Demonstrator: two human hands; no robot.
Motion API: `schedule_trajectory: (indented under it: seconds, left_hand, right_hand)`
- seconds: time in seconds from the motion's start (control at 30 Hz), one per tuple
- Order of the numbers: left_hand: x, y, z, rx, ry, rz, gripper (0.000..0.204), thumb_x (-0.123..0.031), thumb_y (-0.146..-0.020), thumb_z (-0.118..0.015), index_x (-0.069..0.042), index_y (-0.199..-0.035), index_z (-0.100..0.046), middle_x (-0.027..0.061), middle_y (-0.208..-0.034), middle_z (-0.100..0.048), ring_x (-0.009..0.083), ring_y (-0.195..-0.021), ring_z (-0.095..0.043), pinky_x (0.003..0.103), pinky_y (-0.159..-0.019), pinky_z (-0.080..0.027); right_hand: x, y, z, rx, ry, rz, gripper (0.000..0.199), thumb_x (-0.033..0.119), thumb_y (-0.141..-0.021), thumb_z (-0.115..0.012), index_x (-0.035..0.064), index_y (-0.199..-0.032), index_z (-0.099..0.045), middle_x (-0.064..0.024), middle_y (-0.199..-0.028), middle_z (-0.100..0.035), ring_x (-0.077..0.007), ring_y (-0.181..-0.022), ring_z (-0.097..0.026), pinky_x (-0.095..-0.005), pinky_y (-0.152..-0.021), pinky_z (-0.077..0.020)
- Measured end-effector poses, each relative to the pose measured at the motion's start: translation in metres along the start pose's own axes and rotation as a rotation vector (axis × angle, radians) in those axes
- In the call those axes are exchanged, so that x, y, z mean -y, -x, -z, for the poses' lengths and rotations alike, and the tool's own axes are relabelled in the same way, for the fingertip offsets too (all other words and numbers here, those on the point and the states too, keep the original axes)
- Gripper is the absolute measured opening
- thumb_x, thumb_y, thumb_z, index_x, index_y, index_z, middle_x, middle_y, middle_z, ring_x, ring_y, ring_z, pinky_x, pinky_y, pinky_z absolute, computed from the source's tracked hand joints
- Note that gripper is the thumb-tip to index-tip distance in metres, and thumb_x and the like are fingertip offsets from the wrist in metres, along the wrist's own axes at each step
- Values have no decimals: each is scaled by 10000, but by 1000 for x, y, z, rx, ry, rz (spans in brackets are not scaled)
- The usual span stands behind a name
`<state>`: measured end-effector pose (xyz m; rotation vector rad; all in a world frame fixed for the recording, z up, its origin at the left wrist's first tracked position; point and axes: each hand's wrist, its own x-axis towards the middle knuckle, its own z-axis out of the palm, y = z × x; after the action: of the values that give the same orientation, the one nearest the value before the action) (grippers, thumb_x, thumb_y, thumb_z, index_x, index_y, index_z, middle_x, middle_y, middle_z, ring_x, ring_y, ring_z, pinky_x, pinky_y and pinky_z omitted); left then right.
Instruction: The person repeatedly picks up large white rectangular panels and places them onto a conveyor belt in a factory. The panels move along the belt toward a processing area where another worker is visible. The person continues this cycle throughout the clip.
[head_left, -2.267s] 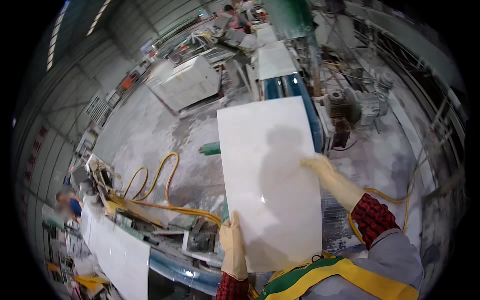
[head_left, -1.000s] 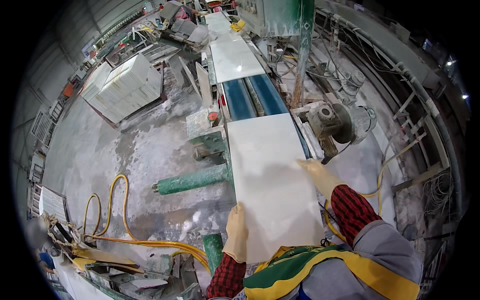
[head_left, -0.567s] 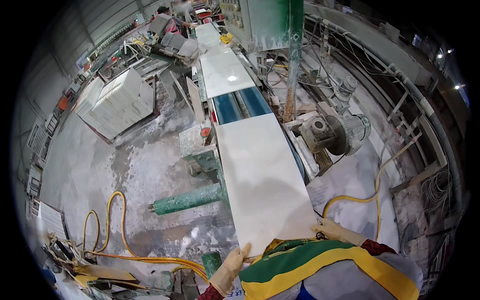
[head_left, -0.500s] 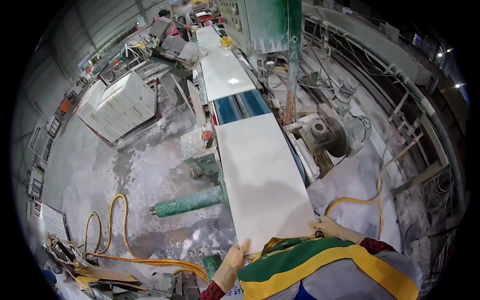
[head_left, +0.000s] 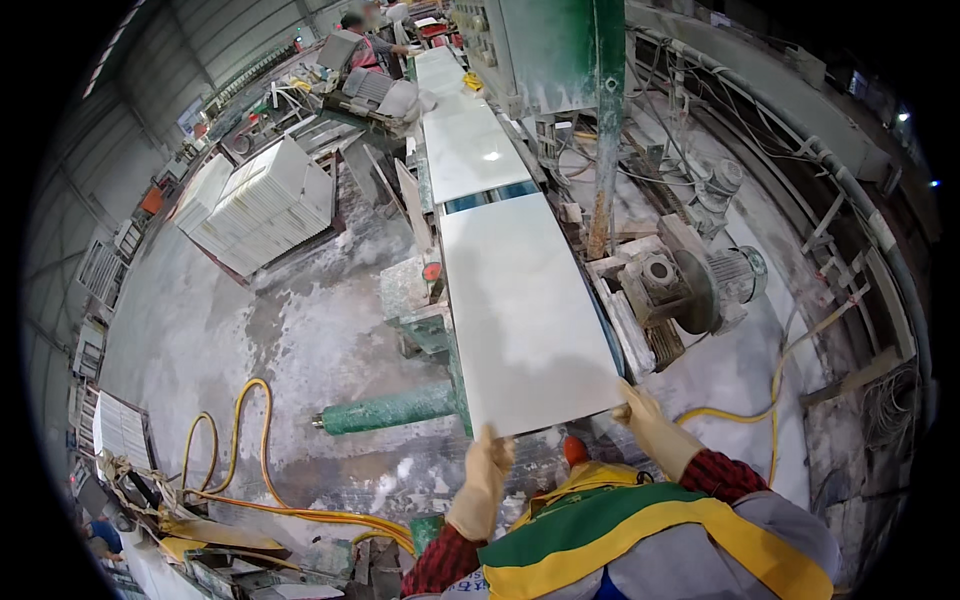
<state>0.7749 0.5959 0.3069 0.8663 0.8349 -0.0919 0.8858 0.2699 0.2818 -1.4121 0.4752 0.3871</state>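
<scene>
long blue-belted, green-framed conveyor (head_left: 516, 190): landmark, running away from the wearer, mostly hidden by slabs. tall green metal cabinet (head_left: 555, 60): right of the conveyor's far stretch, knobs on one face; interior and contents not visible. block of upright white slabs (head_left: 275, 205): left of the conveyor, packed face to face on a dark reddish base, presumably so each braces the next. glossy white rectangular slab (head_left: 530, 310): lying lengthwise over the conveyor's near end, its long sides roughly in line with the belts, likely so that they bear most of its weight. second glossy white slab (head_left: 470, 150): ahead on the conveyor, a strip of blue belt between the two. grey ribbed motor (head_left: 738, 275): right of the conveyor. cream-gloved left hand (head_left: 482, 482): closed on the near slab's left corner, thumb uppermost. cream-gloved right hand (head_left: 652, 425): closed on its right corner, underside fingers hidden; gripping both corners probably keeps the slab level and square to the conveyor.
</scene>
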Motion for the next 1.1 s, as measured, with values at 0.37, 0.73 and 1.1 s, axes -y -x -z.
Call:
schedule_trajectory:
  seconds: [0.37,0.73,1.1]
  left_hand:
    - [26,-16,-23,71,-209,-19,711,-503,-1211,-408,129,-1176,-731,194,-950,-823,252,-725,-747,351,-672,-611]
    - [9,-73,-30,123,-181,-12,678,-498,-1207,-468,144,-1195,-685,225,-974,-804,265,-725,-730,365,-640,-597]
    - [-2,-104,-38,92,-172,-18,628,-460,-1142,-511,142,-1216,-672,239,-983,-788,281,-728,-719,379,-665,-601]
  right_hand:
    - [-14,10,-46,245,-24,-216,716,553,-1207,-469,-111,-1242,-732,-228,-867,-754,-234,-642,-644,-340,-585,-526]
    - [9,-26,-55,276,6,-177,767,602,-1196,-444,-65,-1122,-816,-180,-817,-787,-234,-603,-686,-357,-610,-605]
    - [13,-61,-60,347,-65,-122,660,495,-1211,-475,-87,-1142,-778,-203,-843,-788,-247,-656,-712,-367,-646,-626]
